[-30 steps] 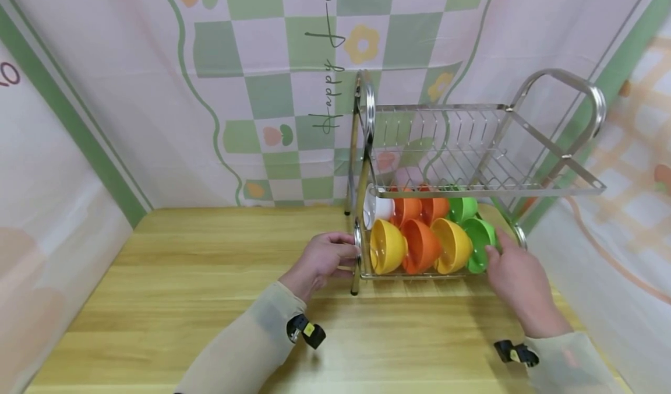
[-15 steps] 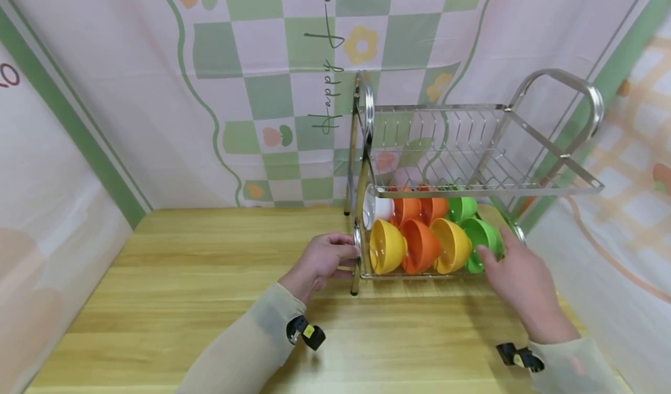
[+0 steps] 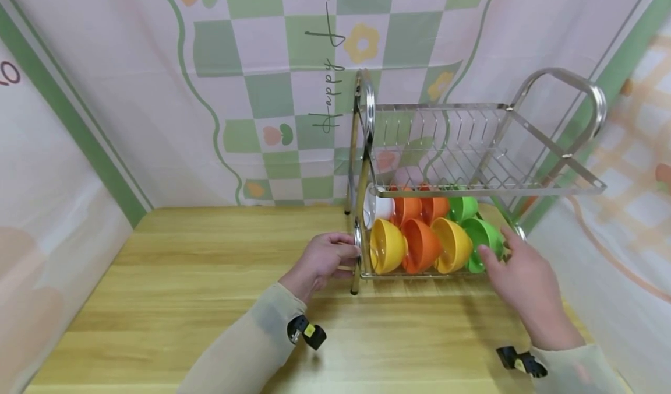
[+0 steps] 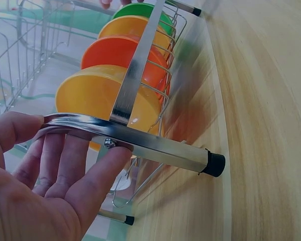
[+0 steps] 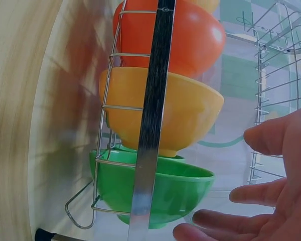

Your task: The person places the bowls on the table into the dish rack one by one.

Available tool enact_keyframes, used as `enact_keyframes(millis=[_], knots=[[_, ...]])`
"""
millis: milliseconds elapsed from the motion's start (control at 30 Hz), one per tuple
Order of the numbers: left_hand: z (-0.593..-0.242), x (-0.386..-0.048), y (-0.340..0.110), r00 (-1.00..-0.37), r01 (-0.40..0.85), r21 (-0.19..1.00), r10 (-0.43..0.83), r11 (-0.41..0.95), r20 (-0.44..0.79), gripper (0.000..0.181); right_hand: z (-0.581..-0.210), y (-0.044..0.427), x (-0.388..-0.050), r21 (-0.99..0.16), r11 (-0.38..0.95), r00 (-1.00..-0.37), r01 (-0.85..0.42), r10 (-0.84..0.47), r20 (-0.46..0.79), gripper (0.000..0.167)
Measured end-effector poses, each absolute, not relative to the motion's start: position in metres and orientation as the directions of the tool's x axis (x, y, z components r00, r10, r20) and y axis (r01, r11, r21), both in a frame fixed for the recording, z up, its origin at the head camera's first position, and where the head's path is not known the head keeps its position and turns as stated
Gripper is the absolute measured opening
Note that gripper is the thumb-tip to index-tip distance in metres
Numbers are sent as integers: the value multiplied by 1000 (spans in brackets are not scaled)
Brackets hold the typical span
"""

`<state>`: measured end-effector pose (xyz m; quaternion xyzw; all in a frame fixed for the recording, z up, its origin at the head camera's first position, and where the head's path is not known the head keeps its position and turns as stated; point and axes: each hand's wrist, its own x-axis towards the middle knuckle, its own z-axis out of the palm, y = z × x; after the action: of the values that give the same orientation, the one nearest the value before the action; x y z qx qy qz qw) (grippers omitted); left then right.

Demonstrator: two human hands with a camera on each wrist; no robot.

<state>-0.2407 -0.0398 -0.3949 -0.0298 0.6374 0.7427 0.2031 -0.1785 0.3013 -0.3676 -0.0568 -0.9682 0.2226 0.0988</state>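
Note:
A two-tier metal dish rack (image 3: 493, 192) stands on the table with bowls on its lower tier. My left hand (image 3: 327, 260) grips the rack's left side frame; the left wrist view shows the thumb and fingers around the shiny metal bar (image 4: 85, 122). Along the front lie a yellow bowl (image 3: 390, 245), an orange bowl (image 3: 423, 245), a second yellow bowl (image 3: 455, 245) and a green bowl (image 3: 484, 242), all tipped on their sides. Beside the green bowl is my right hand (image 3: 524, 280), its fingers spread and holding nothing. The right wrist view shows a gap between those fingers and the green bowl (image 5: 180, 188).
Behind the front row sit a white bowl (image 3: 382, 207), two orange bowls (image 3: 408, 210) and another green bowl (image 3: 462, 208), partly hidden. The upper tier (image 3: 445, 149) overhangs them. Patterned cloth (image 3: 262, 91) hangs behind the wooden table (image 3: 183, 277).
My right hand has drawn slightly back and right from the front green bowl, its thumb and fingers parting. The green bowl shows more now. My left hand has stayed on the rack.

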Motion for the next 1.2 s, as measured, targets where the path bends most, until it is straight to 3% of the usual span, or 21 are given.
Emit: enact_keyframes(millis=[500,833,1200], knots=[[-395,-243,-40,-917,-336,938,255,-84,-306,9,-362,291,-174,-454,889,-973,57,152,176,84],[-396,-247,-36,-923,-335,939,224,-73,-312,9,-356,257,-166,-481,876,-968,25,141,206,80],[-393,-245,-33,-928,-320,947,214,-37,-305,9,-360,209,-162,-350,936,-942,-37,84,325,77]])
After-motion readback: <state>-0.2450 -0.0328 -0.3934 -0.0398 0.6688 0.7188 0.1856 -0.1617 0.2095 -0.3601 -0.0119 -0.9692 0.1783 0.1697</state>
